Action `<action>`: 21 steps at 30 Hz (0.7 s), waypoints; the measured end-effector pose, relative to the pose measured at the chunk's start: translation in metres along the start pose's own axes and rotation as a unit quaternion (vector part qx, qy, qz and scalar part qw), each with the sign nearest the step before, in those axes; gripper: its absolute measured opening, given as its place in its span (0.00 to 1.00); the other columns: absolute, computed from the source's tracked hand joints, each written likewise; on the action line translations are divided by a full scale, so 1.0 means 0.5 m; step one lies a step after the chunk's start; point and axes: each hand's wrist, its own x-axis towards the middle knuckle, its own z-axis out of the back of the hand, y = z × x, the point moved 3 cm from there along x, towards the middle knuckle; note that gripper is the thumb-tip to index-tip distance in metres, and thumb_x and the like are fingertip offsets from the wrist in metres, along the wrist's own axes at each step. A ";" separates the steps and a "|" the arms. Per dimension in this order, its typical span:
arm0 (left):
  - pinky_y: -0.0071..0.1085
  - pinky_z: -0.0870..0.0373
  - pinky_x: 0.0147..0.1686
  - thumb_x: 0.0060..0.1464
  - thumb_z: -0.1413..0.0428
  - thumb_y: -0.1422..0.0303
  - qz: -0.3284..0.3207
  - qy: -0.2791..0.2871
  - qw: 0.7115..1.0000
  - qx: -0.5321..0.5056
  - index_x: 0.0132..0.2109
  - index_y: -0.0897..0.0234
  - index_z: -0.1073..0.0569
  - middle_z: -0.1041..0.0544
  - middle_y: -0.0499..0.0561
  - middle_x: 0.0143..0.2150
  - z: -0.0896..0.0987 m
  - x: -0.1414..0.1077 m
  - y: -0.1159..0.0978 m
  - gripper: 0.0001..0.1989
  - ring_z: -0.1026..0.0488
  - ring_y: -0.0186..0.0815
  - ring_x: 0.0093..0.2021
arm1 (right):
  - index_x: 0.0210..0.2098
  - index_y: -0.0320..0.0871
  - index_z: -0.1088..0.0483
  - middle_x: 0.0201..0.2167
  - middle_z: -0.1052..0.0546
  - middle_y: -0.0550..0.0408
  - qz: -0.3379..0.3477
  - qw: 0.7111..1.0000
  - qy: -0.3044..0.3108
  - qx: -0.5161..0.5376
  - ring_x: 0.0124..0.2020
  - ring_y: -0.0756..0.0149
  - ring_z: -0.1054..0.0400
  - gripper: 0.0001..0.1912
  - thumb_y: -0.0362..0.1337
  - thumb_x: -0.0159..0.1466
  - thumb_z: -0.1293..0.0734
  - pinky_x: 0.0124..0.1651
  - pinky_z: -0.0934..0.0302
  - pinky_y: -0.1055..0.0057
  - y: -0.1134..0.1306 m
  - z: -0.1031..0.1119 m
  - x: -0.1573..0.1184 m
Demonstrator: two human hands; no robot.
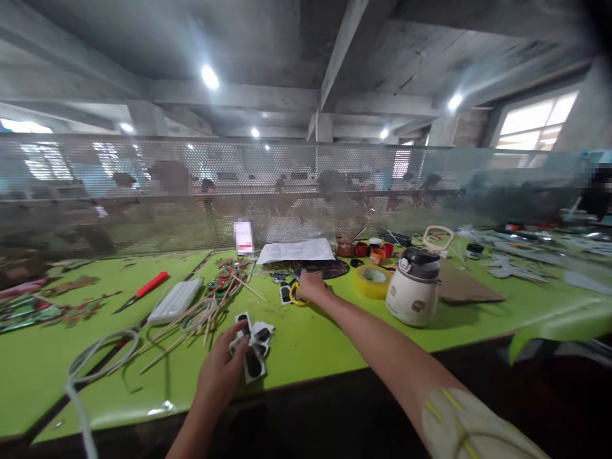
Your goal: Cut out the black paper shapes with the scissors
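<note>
At the near middle of the green table (306, 344), my left hand (222, 360) has its thumb and forefinger closed on small white paper pieces (255, 366) printed with black shapes. My right hand (313, 285) reaches forward, its fingers on the yellow handle of a pair of scissors (299, 297). The blades are hard to make out among dark bits behind the hand. Another black-and-white paper piece (285, 293) lies just left of the scissors. Beyond them, a white sheet (296, 251) rests on a dark round tray (337, 270).
Right of my arm stand a cream bottle (412, 296), a yellow tape roll (371, 280) and small paint jars (377, 256). Leftward lie thin sticks (167, 347), a white power strip (176, 301), a red-handled knife (143, 290) and a looped cable (79, 376). Behind, a perforated screen (229, 210) crosses the table.
</note>
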 end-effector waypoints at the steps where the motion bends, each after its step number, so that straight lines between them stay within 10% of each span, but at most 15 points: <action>1: 0.46 0.35 0.51 0.54 0.51 0.54 0.002 -0.001 1.000 -0.027 0.52 0.60 0.28 0.25 0.58 0.53 0.001 0.003 0.007 0.23 0.29 0.49 0.53 | 0.50 0.39 0.31 0.47 0.26 0.50 -0.006 1.000 0.014 0.002 0.44 0.60 0.28 0.16 0.40 0.65 0.34 0.46 0.33 0.58 -0.005 0.003 0.004; 12: 0.42 0.34 0.53 0.49 0.45 0.61 0.046 -0.053 0.951 -0.301 0.52 0.66 0.30 0.26 0.61 0.54 0.009 -0.007 0.012 0.23 0.28 0.45 0.53 | 0.53 0.42 0.33 0.56 0.32 0.48 0.054 0.998 -0.035 0.008 0.55 0.53 0.36 0.18 0.38 0.65 0.34 0.55 0.40 0.48 -0.080 0.033 -0.065; 18: 0.40 0.32 0.52 0.50 0.47 0.65 0.059 -0.075 0.935 -0.341 0.57 0.64 0.34 0.27 0.59 0.53 0.012 -0.018 0.011 0.25 0.27 0.41 0.51 | 0.49 0.41 0.30 0.45 0.24 0.51 0.275 0.953 0.032 0.123 0.42 0.63 0.27 0.14 0.41 0.67 0.36 0.46 0.33 0.60 0.080 0.016 -0.176; 21: 0.40 0.32 0.52 0.47 0.47 0.68 0.066 -0.072 0.927 -0.361 0.58 0.62 0.36 0.28 0.58 0.55 0.013 -0.020 0.013 0.28 0.28 0.41 0.52 | 0.54 0.42 0.33 0.50 0.26 0.49 0.390 0.904 0.052 0.164 0.52 0.55 0.33 0.25 0.47 0.61 0.31 0.53 0.38 0.53 0.145 0.004 -0.268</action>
